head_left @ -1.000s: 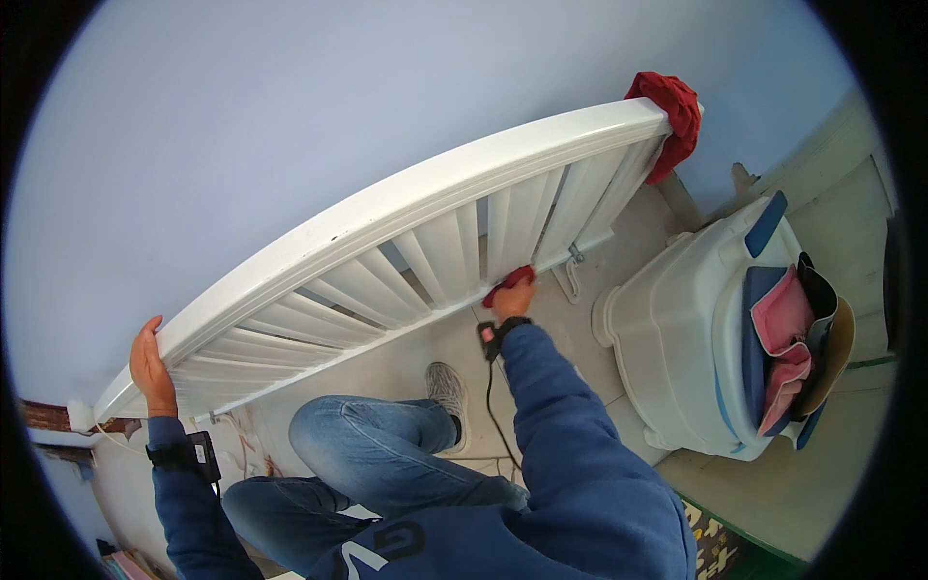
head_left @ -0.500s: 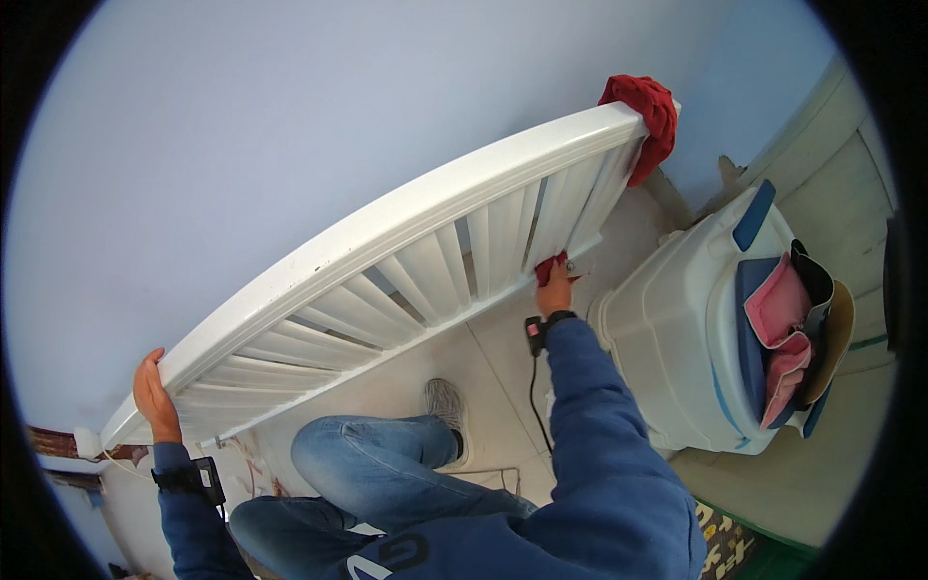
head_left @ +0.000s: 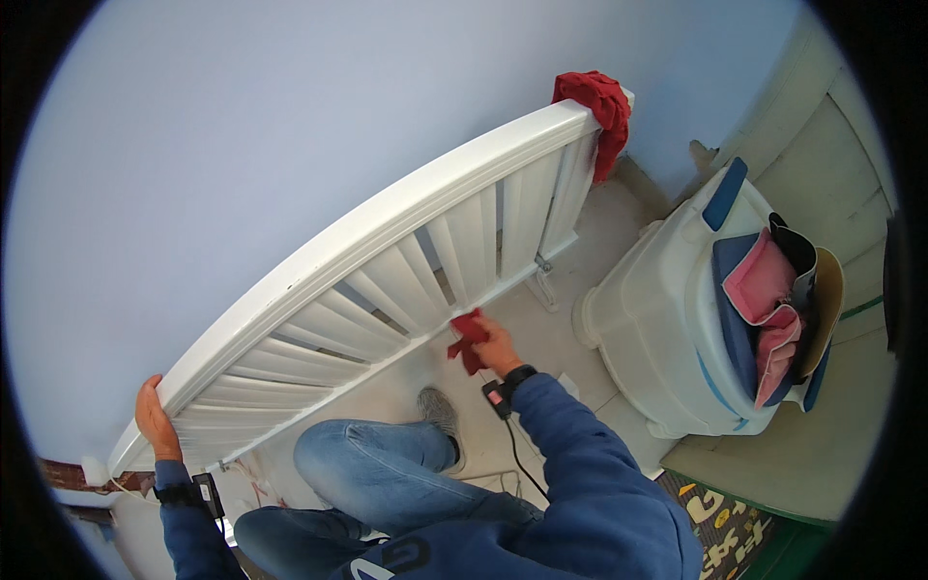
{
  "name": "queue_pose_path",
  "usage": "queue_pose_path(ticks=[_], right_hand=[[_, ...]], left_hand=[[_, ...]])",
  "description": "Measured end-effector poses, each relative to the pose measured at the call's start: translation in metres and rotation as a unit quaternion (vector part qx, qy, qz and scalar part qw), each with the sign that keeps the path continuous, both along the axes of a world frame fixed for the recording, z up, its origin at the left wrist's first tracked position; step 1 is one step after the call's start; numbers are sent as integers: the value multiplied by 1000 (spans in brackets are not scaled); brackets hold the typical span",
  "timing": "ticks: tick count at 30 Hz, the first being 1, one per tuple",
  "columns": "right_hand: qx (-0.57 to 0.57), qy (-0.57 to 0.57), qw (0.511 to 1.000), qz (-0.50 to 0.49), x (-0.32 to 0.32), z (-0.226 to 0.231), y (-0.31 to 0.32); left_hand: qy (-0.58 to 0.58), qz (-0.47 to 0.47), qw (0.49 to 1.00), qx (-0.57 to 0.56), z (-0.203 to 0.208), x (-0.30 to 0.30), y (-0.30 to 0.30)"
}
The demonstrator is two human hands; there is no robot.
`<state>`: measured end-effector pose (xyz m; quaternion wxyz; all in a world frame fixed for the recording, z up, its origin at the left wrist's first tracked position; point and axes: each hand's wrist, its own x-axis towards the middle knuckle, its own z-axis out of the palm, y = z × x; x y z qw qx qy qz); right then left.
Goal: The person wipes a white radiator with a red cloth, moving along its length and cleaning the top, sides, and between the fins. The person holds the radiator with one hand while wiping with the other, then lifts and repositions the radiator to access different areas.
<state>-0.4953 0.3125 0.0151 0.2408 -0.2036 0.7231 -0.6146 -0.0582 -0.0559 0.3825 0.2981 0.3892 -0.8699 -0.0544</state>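
A white slatted panel [head_left: 387, 232], like a bed or cot side, leans along the wall. My left hand [head_left: 157, 418] grips its top rail near the left end, fingers over the edge. In my right hand [head_left: 498, 348] is a red cloth [head_left: 471, 333], pressed against the bottom rail around its middle, with a loose end hanging down. Another piece of red cloth [head_left: 597, 101] drapes over the top rail's far right end. A small metal fitting [head_left: 544, 263] sits at the bottom rail's right part.
To the right stands a large white plastic bin [head_left: 648, 319] with a blue lid, pink and black folded items [head_left: 773, 300] on top. My bent leg [head_left: 387, 464] and shoe [head_left: 438, 416] are close below the panel. A patterned mat [head_left: 720, 527] lies at the lower right.
My right hand has slid the red cloth leftward and nearer along the bottom rail, uncovering the metal fitting. The view has shifted slightly; my left hand stays on the top rail.
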Motion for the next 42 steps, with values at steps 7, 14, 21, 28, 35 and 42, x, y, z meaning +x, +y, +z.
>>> queue_pose_path(ticks=[7,14,21,28,35,42], right_hand=[[-92,-190,936,-281,-172,22,72],[7,-165,961,-224,-263,25,58],[236,33,955,-176,-249,0,48],[458,240,855,-43,-196,20,22],[357,265,896,13,-189,51,40],[280,192,920,-194,-175,0,10]], left_hand=[[35,19,999,26,-7,5,-7],[52,34,997,38,-4,4,-3],[60,45,995,60,-2,1,3],[80,37,995,38,-7,0,-1],[36,35,999,-4,-3,-7,3],[9,46,999,-10,0,-11,7]])
